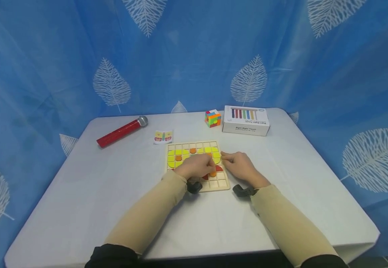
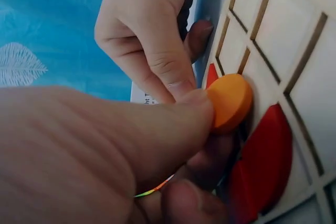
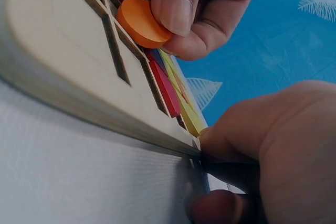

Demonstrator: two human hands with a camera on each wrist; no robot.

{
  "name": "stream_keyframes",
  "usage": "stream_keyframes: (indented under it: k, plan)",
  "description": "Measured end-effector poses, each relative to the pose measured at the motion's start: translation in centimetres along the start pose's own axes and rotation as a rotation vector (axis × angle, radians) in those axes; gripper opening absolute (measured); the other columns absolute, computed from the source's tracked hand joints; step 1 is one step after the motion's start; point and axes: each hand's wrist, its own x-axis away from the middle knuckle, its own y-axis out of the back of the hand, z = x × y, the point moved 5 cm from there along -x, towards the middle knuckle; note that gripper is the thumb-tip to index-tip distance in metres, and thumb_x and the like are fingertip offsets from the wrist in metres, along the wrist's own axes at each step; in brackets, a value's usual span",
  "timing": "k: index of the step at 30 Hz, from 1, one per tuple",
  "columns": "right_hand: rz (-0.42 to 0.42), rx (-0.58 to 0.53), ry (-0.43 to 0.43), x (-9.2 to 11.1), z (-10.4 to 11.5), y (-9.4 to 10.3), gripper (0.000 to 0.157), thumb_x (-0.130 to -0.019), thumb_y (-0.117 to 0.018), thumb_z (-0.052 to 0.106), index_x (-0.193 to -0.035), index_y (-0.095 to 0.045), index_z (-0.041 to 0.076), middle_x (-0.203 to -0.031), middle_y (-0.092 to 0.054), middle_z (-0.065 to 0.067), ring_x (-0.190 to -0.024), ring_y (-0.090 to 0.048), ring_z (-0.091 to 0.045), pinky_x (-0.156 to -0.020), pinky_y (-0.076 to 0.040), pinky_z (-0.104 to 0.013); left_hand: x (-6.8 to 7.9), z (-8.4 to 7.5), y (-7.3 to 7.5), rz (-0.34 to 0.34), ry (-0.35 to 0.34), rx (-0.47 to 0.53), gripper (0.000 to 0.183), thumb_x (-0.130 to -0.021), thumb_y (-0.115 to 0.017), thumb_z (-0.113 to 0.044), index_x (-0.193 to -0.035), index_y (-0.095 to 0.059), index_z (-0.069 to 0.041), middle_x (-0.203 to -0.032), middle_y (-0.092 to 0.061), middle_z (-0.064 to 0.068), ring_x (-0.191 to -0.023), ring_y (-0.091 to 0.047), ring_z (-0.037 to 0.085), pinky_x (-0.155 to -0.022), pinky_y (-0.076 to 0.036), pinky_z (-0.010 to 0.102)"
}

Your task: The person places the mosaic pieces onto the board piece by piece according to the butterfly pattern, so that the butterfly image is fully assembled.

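Note:
My left hand (image 1: 198, 165) is over the wooden grid board (image 1: 222, 184), pinching an orange disc (image 2: 231, 102) between thumb and fingers. The disc is tilted just above the board's lower cells, close to red rounded pieces (image 2: 268, 156). Along the board's right edge, my right hand (image 1: 242, 167) holds the rim with thumb and finger. Yellow pieces (image 1: 171, 164) and orange discs (image 1: 193, 150) fill cells in the upper rows. My left hand and forearm cover part of the board's middle and left.
Behind the board lies a small picture card (image 1: 163, 137) with a coloured pattern. A red microphone (image 1: 121, 133) with a silver head is at the back left. A coloured puzzle cube (image 1: 212, 119) stands beside a white box (image 1: 245, 121) on the white-covered table (image 1: 120, 178).

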Motion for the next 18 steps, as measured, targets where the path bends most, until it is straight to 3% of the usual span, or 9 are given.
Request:
stream_keyframes:
  k: [8, 14, 18]
  plan:
    - [-0.005, 0.002, -0.005, 0.0, -0.1, 0.3, 0.035, -0.101, -0.062, 0.025, -0.133, -0.069, 0.012, -0.145, -0.060, -0.001, -0.141, -0.049, -0.034, -0.114, -0.041, -0.054, 0.3, 0.0, 0.3, 0.003, -0.041, -0.024, 0.011, -0.099, -0.066, -0.027, -0.095, -0.075, -0.024, -0.078, -0.066, -0.005, -0.071, -0.061, 0.015, -0.066, -0.045, 0.029]
    - [0.001, 0.008, 0.005, -0.1, 0.1, 0.2, 0.035, -0.102, -0.061, 0.026, -0.133, -0.068, 0.012, -0.145, -0.060, -0.001, -0.141, -0.050, -0.034, -0.114, -0.040, -0.054, 0.6, -0.2, 0.1, -0.078, -0.072, -0.065, 0.007, -0.095, -0.074, -0.030, -0.089, -0.074, -0.027, -0.078, -0.067, -0.010, -0.074, -0.059, 0.014, -0.066, -0.043, 0.028]
    - [-0.004, 0.011, 0.006, 0.0, 0.0, 0.1, 0.035, -0.101, -0.061, 0.026, -0.133, -0.068, 0.012, -0.145, -0.060, -0.001, -0.140, -0.052, -0.035, -0.112, -0.042, -0.054, 1.4, 0.1, 0.8, -0.184, -0.072, -0.038, 0.010, -0.094, -0.076, -0.034, -0.089, -0.071, -0.027, -0.079, -0.067, -0.011, -0.072, -0.059, 0.012, -0.065, -0.044, 0.028]
